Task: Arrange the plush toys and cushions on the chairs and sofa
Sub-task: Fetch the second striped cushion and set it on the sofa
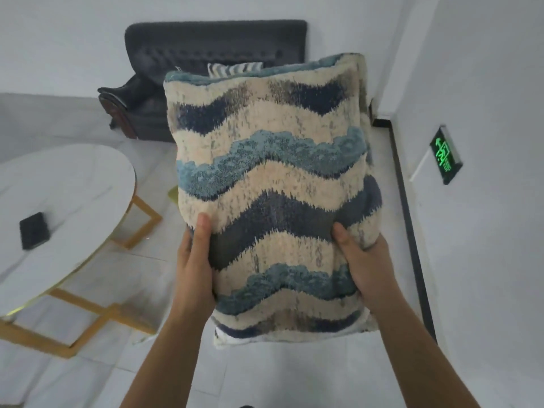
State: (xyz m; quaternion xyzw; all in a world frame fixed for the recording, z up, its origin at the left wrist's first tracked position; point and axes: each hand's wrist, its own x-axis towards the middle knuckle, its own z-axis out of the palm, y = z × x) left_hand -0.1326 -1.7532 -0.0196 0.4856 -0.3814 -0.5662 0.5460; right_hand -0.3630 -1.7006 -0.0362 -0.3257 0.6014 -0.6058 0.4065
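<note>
Above tiled floor (294,375), both hands grip wave-pattern cushion (270,184); dark sofa (212,45) beyond.

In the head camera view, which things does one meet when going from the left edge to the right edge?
Black object on the round white table → left hand → wave-patterned cushion → right hand → green exit sign on the wall.

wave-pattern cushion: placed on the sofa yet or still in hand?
In hand. The wave-pattern cushion is gripped at its sides by the left hand and right hand, off the sofa.
</note>
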